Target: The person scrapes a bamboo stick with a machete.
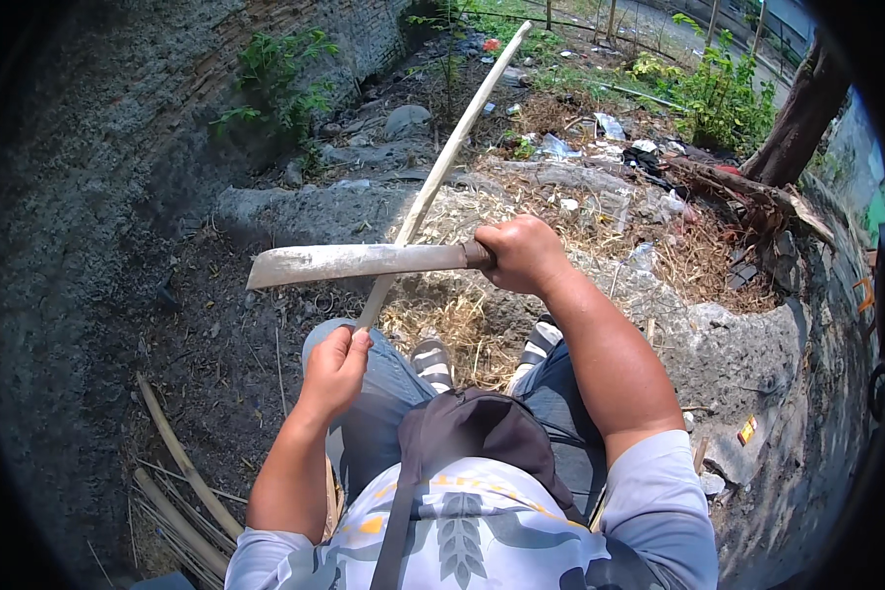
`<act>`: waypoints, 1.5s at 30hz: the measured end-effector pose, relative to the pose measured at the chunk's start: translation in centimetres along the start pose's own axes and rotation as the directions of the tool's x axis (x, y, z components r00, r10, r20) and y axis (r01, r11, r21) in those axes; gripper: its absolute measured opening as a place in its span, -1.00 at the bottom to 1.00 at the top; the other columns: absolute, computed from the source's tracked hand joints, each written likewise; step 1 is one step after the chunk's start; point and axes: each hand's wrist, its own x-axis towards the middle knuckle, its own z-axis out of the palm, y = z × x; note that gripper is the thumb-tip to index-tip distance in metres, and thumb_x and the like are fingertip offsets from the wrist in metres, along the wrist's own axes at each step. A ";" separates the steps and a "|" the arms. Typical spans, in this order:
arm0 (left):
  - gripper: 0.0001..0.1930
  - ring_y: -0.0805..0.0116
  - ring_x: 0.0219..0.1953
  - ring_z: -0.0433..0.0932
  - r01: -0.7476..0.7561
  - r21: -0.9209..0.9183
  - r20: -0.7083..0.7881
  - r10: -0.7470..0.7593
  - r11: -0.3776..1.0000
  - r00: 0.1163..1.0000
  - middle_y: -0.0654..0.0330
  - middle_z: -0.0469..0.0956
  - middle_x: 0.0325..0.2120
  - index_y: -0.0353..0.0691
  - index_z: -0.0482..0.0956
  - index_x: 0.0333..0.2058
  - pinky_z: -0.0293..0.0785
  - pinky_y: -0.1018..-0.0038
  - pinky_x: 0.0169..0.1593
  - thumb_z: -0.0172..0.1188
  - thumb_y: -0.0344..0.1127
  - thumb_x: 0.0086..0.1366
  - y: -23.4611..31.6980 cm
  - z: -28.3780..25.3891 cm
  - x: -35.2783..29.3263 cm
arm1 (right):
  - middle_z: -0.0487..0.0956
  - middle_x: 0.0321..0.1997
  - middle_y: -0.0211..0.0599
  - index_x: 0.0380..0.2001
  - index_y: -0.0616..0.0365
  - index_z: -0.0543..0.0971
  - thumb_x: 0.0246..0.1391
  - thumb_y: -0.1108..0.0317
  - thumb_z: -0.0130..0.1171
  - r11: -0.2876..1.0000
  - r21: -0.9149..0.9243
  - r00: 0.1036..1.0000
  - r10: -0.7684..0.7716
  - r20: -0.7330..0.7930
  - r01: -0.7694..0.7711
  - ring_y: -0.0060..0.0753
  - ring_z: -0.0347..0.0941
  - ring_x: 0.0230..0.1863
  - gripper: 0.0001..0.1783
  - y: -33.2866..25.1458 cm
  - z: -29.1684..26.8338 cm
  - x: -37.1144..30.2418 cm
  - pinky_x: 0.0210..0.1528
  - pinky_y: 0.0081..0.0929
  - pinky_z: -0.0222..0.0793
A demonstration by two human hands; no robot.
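Both hands are closed tight: the right hand point(523, 254) is wrapped around the handle of a big knife point(359, 263), and the left hand point(336, 366) is clenched around the lower end of a long pale stick point(444, 162).

Around the person lies rough ground. A grey stone wall point(88, 197) curves up the left side, with a green weed point(280, 84) growing out of it. Bare dark soil point(216, 344) spreads below the wall, and a patch of dry straw point(462, 324) lies in front of the knees. At the upper right a tree trunk point(801, 118) leans up out of the dirt, with scraps of plastic litter point(610, 128) strewn between it and the stick.

The stick slants from the left hand, just above the person's left knee, up and to the right, far out over the ground, its tip near the top of the view. The knife is held level across it, blade pointing left, its dull grey flat side up; blade and stick cross just above the left hand, though whether the edge touches the wood cannot be told.

A few thin cut canes point(182, 462) lie on the soil at lower left. Two striped sandals point(433, 362) show between the knees.
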 end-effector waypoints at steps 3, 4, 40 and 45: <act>-0.70 0.62 -0.56 0.31 0.060 0.042 -0.006 -0.060 0.997 0.998 0.37 0.43 -0.61 -0.31 0.56 -0.30 0.26 0.53 -0.47 0.07 -0.20 0.53 0.6 0.7 0.2 | 0.65 -0.52 -0.29 -0.45 -0.05 0.57 -0.17 0.21 0.34 0.998 0.003 0.998 -0.067 0.010 0.067 -0.11 0.65 -0.39 -0.81 -1.9 0.7 0.9 -0.23 -0.14 0.52; -0.68 0.53 -0.57 0.34 -0.010 0.090 -0.054 0.015 0.996 0.998 0.27 0.45 -0.63 -0.33 0.55 -0.33 0.28 0.45 -0.47 0.07 -0.19 0.53 0.5 1.1 0.3 | 0.65 -0.53 -0.28 -0.47 -0.03 0.56 -0.16 0.23 0.32 0.992 0.022 0.992 -0.122 -0.013 0.123 -0.10 0.65 -0.39 -0.83 -2.8 0.6 1.2 -0.23 -0.14 0.52; -0.72 0.47 -0.53 0.37 0.116 0.176 -0.015 -0.115 0.978 0.993 0.21 0.46 -0.61 -0.32 0.54 -0.33 0.34 0.38 -0.42 0.07 -0.22 0.51 -1.4 -0.2 -2.6 | 0.71 -0.19 -0.11 -0.19 -0.02 0.66 0.01 0.24 0.22 0.787 -0.043 0.768 0.610 0.197 -0.615 0.00 0.66 -0.10 -0.74 2.6 -0.1 1.6 -0.02 -0.09 0.57; -0.72 0.53 -0.54 0.35 0.098 0.138 0.017 -0.101 0.986 0.995 0.27 0.42 -0.64 -0.31 0.55 -0.32 0.31 0.42 -0.45 0.06 -0.22 0.52 -1.8 -1.0 -4.2 | 0.70 -0.13 -0.02 -0.15 0.01 0.67 -0.04 0.20 0.22 0.676 0.071 0.677 0.716 0.171 -0.733 0.07 0.63 -0.06 -0.65 6.7 0.6 -0.3 0.02 -0.03 0.52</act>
